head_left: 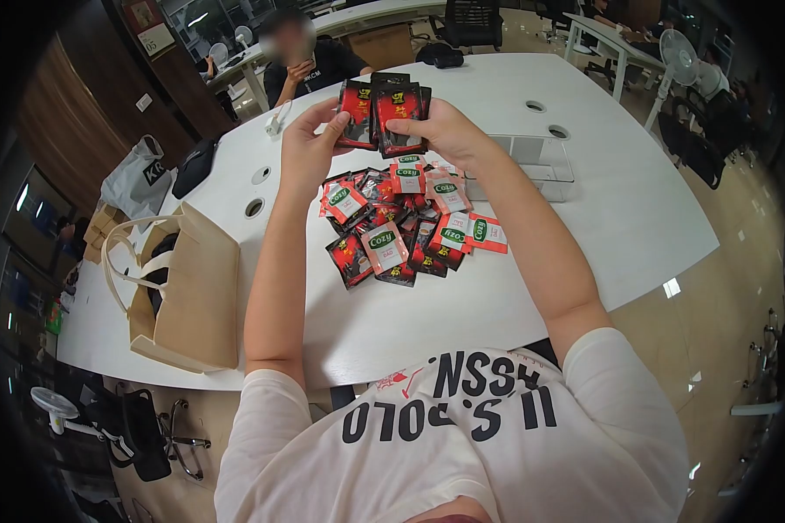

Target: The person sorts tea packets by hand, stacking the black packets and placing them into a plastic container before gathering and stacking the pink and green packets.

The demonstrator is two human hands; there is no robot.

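Observation:
My left hand (312,139) pinches red-and-black coffee sachets (357,106) between thumb and fingers. Close beside them, my right hand (447,132) grips another small stack of the same coffee sachets (399,103), its thumb across the front. Both stacks are held up over the far side of a loose pile on the white table. In that pile, white-and-red tea packets marked Cozy (384,247) lie mixed with more red-and-black sachets (351,260). Right of the pile, partly behind my right forearm, stands a clear plastic box (549,179).
A beige tote bag (196,292) stands on the white table (340,340) at left, near a grey bag (138,177) and a black pouch (194,169). Cable holes (254,207) pierce the tabletop. Across the table sits another person (323,65). A white fan (679,54) stands at right.

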